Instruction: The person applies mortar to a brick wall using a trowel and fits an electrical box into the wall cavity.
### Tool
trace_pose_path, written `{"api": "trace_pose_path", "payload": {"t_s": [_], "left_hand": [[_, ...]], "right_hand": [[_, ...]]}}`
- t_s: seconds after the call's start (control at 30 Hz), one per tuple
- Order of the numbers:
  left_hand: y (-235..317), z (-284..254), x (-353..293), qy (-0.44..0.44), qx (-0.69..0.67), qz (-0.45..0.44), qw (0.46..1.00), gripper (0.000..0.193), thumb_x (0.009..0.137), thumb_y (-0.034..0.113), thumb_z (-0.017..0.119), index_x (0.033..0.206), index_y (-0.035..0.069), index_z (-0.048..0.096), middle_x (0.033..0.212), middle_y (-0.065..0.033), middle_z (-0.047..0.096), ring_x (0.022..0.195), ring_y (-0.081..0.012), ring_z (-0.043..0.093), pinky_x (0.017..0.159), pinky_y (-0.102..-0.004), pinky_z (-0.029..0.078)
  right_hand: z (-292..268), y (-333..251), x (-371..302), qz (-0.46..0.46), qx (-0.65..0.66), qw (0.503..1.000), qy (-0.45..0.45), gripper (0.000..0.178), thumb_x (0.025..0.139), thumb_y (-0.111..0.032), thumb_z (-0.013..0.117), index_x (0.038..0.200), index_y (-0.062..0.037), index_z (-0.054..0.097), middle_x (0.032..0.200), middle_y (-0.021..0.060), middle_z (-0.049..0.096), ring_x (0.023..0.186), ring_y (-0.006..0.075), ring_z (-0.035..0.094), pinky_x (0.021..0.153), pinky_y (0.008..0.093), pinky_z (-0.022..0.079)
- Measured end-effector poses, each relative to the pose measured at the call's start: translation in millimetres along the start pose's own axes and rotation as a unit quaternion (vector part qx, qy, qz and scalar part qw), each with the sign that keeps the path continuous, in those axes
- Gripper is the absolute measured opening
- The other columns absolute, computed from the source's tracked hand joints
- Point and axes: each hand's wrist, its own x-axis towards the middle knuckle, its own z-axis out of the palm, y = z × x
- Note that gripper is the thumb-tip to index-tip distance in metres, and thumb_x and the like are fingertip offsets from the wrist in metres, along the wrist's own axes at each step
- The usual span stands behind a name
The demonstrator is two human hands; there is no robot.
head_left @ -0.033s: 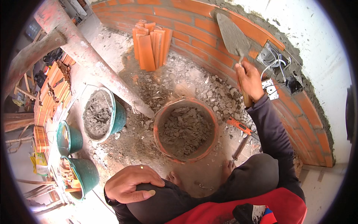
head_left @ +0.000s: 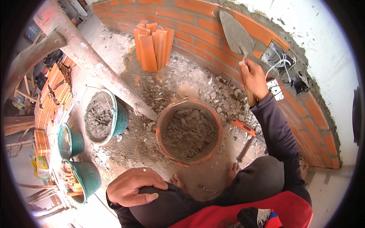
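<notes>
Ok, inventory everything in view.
Brick wall: one, orange, upper right
Trowel: one, grey, before wall
Tub: one, orange-rimmed, centre
Buckets: three, green, left
Tiles: several, orange, beyond tub
Stacked bricks: many, orange, left
Thick poles: two, brownish, upper left
Tools: two, orange and brown, near tub
Wired box: one, grey, on wall
Plate: one, white, below box
Rubble: uncounted, grey, around tub
Feet: two, bare, near tub
Left hand: one, bare, on knee
Right hand: one, bare, gripping trowel

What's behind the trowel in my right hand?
Behind the trowel, orange brickwork shows on both sides of it; the patch it covers can't be seen.
</notes>
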Motion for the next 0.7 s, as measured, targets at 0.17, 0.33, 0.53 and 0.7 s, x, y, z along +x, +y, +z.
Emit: {"api": "trace_pose_path", "payload": {"t_s": [0.17, 0.33, 0.53, 0.7], "left_hand": [[0.3, 0.8, 0.7, 0.000, 0.000, -0.005, 1.000, 0.034, 0.092, 0.020, 0.069, 0.116, -0.004, 0.068, 0.114, -0.0213, 0.070, 0.108, -0.0387, 0.066, 0.093, -0.0437, 0.052], [1.5, 3.2, -4.4, 0.011, 0.002, 0.011, 1.000, 0.035, 0.092, 0.021, 0.069, 0.116, -0.004, 0.068, 0.114, -0.0210, 0.070, 0.108, -0.0386, 0.066, 0.093, -0.0438, 0.052], [2.6, 5.5, -11.3, 0.018, 0.005, 0.009, 1.000, 0.035, 0.092, 0.022, 0.069, 0.117, -0.003, 0.068, 0.114, -0.0207, 0.070, 0.108, -0.0386, 0.066, 0.093, -0.0438, 0.052], [2.1, 0.8, -2.5, -0.006, 0.006, 0.009, 1.000, 0.035, 0.093, 0.021, 0.068, 0.117, -0.004, 0.067, 0.114, -0.0205, 0.070, 0.108, -0.0383, 0.066, 0.093, -0.0440, 0.052]], "right_hand": [[-3.1, 22.2, 12.0, -0.005, -0.025, 1.000, -0.003, 0.033, 0.103, -0.028, 0.058, 0.093, 0.0029, 0.061, 0.056, 0.0036, 0.053, 0.041, 0.0140, 0.054, 0.040, 0.0330, 0.042], [-12.9, 54.3, 3.2, -0.029, -0.100, 0.994, 0.046, 0.032, 0.100, -0.027, 0.062, 0.095, 0.0043, 0.062, 0.068, 0.0152, 0.058, 0.063, 0.0256, 0.064, 0.058, 0.0389, 0.048], [0.2, 38.8, -15.2, -0.077, -0.145, 0.983, 0.077, 0.032, 0.097, -0.027, 0.065, 0.102, 0.0048, 0.065, 0.077, 0.0235, 0.063, 0.072, 0.0378, 0.065, 0.069, 0.0420, 0.050], [3.6, 24.0, 13.4, 0.014, 0.032, 0.991, -0.128, 0.028, 0.099, -0.026, 0.066, 0.092, 0.0010, 0.064, 0.066, 0.0069, 0.060, 0.051, 0.0146, 0.056, 0.049, 0.0309, 0.045]]}}
